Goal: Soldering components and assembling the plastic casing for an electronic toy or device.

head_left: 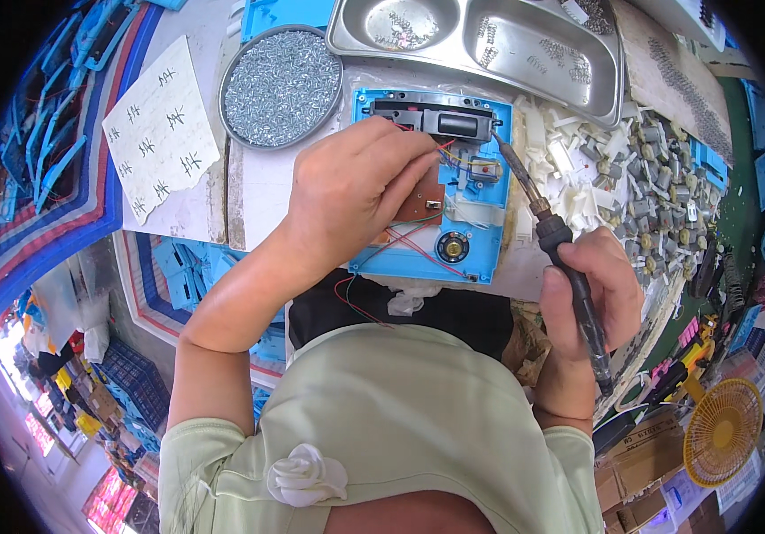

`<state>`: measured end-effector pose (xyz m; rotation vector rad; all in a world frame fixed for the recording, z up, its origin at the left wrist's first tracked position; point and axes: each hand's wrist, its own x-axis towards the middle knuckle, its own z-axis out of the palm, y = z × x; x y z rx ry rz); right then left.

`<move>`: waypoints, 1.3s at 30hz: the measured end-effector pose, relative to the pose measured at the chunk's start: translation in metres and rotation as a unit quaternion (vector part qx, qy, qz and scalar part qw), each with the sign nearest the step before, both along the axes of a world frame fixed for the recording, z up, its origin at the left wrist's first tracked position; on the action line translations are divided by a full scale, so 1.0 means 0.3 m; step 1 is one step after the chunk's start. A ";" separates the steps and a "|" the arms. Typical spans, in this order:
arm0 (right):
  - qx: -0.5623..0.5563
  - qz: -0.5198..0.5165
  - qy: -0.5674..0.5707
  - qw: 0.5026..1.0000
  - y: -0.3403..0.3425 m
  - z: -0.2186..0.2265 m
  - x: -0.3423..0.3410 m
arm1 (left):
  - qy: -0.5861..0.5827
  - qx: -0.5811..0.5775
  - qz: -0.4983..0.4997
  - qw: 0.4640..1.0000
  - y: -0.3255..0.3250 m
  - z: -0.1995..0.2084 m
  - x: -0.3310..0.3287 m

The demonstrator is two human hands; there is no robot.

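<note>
In my right hand [598, 289] is a soldering iron [553, 233], gripped by its black handle. Its tip slants up to the right end of a black plastic part [454, 125] in an open light-blue casing [480, 265]. My left hand [356, 182] reaches over the casing's left side, thumb and finger pinched at a thin red wire [447, 144]. Beside the fingertips sits a small motor [486, 170] with yellow wiring. Lower in the casing are a brown circuit board [420, 200], partly hidden by my left hand, and a round speaker [452, 246].
A round tray [281, 89] of small metal pieces stands at the back left, near a marked paper sheet [160, 133]. Behind the casing is a steel compartment tray [538, 27] with springs. Small motors [667, 196] and white plastic parts [561, 147] are heaped at right. A yellow fan [723, 433] stands lower right.
</note>
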<state>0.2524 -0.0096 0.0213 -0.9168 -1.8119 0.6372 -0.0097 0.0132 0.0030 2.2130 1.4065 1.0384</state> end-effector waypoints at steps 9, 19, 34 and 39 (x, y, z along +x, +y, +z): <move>-0.009 0.038 -0.022 0.999 0.002 0.009 -0.025 | -0.026 0.012 0.019 0.999 0.008 -0.028 0.012; -0.017 0.043 -0.040 0.998 0.009 0.000 -0.049 | -0.084 0.044 -0.012 0.995 0.023 -0.053 -0.004; -0.025 0.041 -0.034 0.998 0.010 -0.012 -0.061 | -0.071 0.064 -0.001 0.995 0.030 -0.065 -0.005; -0.024 0.039 -0.046 0.998 0.013 -0.015 -0.060 | -0.070 0.066 0.002 0.995 0.029 -0.064 -0.004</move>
